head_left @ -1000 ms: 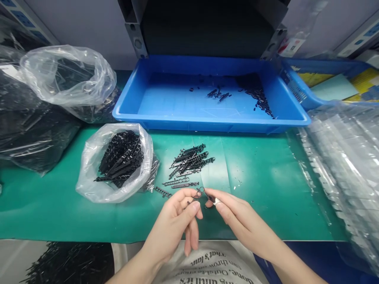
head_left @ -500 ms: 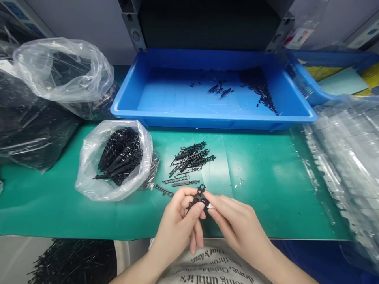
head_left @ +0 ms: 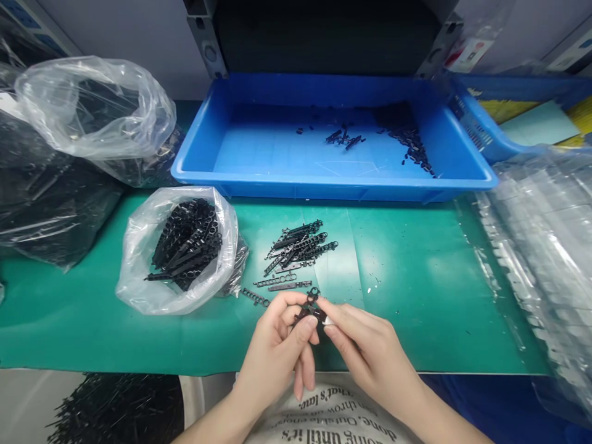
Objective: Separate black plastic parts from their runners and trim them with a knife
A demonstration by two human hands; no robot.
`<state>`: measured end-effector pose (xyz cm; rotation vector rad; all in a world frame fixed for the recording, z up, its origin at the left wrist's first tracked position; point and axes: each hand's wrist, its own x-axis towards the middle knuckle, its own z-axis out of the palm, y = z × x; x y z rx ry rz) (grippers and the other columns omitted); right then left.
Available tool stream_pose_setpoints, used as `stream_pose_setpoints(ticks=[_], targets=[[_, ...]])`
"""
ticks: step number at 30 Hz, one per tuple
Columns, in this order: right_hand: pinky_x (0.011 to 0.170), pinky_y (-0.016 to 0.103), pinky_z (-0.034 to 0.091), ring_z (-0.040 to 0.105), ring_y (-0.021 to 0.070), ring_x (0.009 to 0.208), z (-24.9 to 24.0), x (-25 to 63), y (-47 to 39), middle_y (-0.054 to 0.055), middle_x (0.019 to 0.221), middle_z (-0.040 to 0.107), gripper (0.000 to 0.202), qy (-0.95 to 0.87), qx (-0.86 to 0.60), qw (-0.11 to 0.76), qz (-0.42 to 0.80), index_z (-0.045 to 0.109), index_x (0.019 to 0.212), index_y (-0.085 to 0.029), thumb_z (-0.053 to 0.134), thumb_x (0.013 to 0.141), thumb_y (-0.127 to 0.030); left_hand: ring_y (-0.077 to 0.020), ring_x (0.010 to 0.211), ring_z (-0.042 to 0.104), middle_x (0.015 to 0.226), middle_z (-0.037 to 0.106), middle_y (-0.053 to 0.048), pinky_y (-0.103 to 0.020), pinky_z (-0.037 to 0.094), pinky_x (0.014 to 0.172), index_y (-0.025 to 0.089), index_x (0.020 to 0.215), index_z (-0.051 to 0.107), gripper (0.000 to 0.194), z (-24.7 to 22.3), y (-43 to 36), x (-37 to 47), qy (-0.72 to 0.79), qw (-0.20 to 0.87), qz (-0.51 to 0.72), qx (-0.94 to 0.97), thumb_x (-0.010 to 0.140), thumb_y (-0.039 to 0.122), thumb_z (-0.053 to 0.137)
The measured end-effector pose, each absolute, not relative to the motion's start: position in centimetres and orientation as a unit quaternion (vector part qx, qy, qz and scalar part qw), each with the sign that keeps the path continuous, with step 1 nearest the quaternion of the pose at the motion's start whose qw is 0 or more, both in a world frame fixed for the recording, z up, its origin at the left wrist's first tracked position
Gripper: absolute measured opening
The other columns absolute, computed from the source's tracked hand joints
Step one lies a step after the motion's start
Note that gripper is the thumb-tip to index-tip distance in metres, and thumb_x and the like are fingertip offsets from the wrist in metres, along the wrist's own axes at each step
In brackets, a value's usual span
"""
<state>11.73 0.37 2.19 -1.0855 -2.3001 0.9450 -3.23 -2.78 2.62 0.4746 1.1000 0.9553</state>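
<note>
single head view, close, forward and down over green mat [head_left: 407,277]

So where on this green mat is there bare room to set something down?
The widest bare patch of green mat lies between the loose pile of black plastic strips and the clear plastic sheeting. The mat's left front corner is also bare. It is crowded around the open clear bag of strips.

Both the left hand [head_left: 277,357] and the right hand [head_left: 370,357] are bare, without gloves or rings, and the forearms show no sleeves. Below them lies a white garment [head_left: 324,419] printed with dark lettering, seen upside down from above.
</note>
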Motion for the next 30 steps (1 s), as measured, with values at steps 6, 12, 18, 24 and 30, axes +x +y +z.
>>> stream_pose_setpoints(ticks=[6,12,18,24,30], targets=[[0.055,0.028,0.045,0.059,0.0177,0.069,2.2,11.6,0.2,0.005,0.080,0.063,0.034,-0.827,-0.404,0.210,0.329,0.049,0.124,-0.020,0.035,0.093,-0.022,-0.0061,0.030,0.052,0.064,0.053,0.008,-0.009,0.034,0.023,0.022,0.095,0.040,0.021,2.5,-2.9,-3.2,0.504,0.712,0.437,0.217,0.084,0.035,0.051],[0.055,0.028,0.045,0.058,0.0174,0.068,2.0,11.3,-0.1,0.005,0.084,0.064,0.034,-0.819,-0.414,0.214,0.336,0.048,0.124,-0.021,0.035,0.093,-0.021,-0.0052,0.027,0.049,0.061,0.050,0.010,-0.007,0.030,0.022,0.023,0.096,0.040,0.020,2.2,-3.1,-3.0,0.517,0.701,0.438,0.223,0.084,0.037,0.050],[0.058,0.026,0.047,0.059,0.0163,0.070,2.0,10.9,-0.6,0.005,0.086,0.065,0.034,-0.806,-0.428,0.231,0.338,0.049,0.124,-0.022,0.036,0.093,-0.019,-0.0041,0.023,0.044,0.057,0.049,0.010,-0.007,0.025,0.020,0.023,0.095,0.041,0.025,2.1,-3.1,-2.5,0.533,0.688,0.445,0.210,0.082,0.041,0.052],[0.063,0.026,0.047,0.060,0.0174,0.078,1.4,10.5,-0.9,0.007,0.092,0.065,0.033,-0.812,-0.438,0.255,0.290,0.050,0.122,-0.018,0.036,0.092,-0.017,-0.0037,0.022,0.041,0.053,0.048,0.011,-0.008,0.023,0.021,0.022,0.092,0.039,0.026,2.4,-3.3,-2.3,0.531,0.692,0.452,0.186,0.081,0.043,0.051],[0.066,0.029,0.050,0.063,0.0196,0.081,2.0,11.9,1.5,0.008,0.096,0.066,0.033,-0.802,-0.470,0.216,0.300,0.050,0.121,-0.017,0.037,0.092,-0.027,-0.0029,0.025,0.038,0.057,0.048,0.009,-0.010,0.021,0.024,0.023,0.094,0.037,0.028,1.9,-3.4,-2.8,0.535,0.691,0.437,0.213,0.082,0.045,0.049]])
